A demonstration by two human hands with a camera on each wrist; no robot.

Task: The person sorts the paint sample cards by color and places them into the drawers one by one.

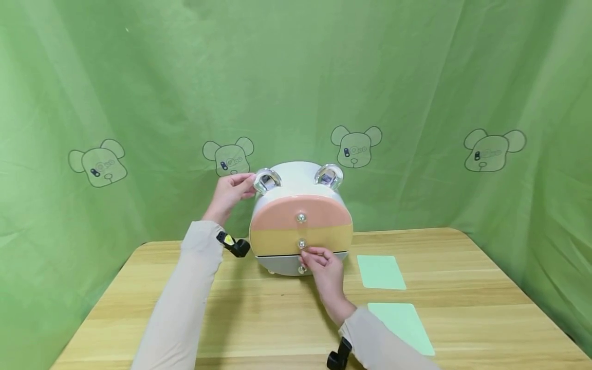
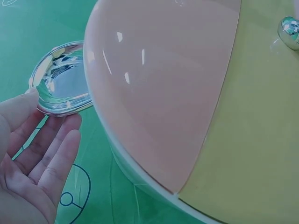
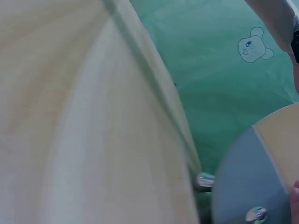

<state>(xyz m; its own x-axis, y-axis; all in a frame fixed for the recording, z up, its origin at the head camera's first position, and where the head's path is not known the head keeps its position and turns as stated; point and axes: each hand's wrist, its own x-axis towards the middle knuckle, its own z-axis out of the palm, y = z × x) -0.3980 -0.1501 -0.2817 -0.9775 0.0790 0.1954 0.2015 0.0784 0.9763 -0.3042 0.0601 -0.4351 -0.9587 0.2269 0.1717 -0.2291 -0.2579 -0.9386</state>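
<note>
A rounded box with drawers point(image 1: 300, 204) stands on the table, its front banded pink, yellow and grey with a silver knob on each band. Two silver ears rise from its white top. My left hand point(image 1: 231, 192) pinches the rim of the left ear point(image 2: 65, 77) between thumb and fingers. At the box front, my right hand point(image 1: 327, 272) has its thumb and index fingertips close together at the dark gap between yellow and grey. The middle knob point(image 1: 302, 243) is just above those fingertips. The bottom knob point(image 3: 256, 214) shows uncovered; whether the fingertips grip anything, I cannot tell.
Two pale green square sheets point(image 1: 381, 272) lie on the wooden table point(image 1: 462, 288), right of the box. A green curtain point(image 1: 296, 77) with bear-head drawings hangs behind. Under the box a small silver foot point(image 3: 205, 181) shows.
</note>
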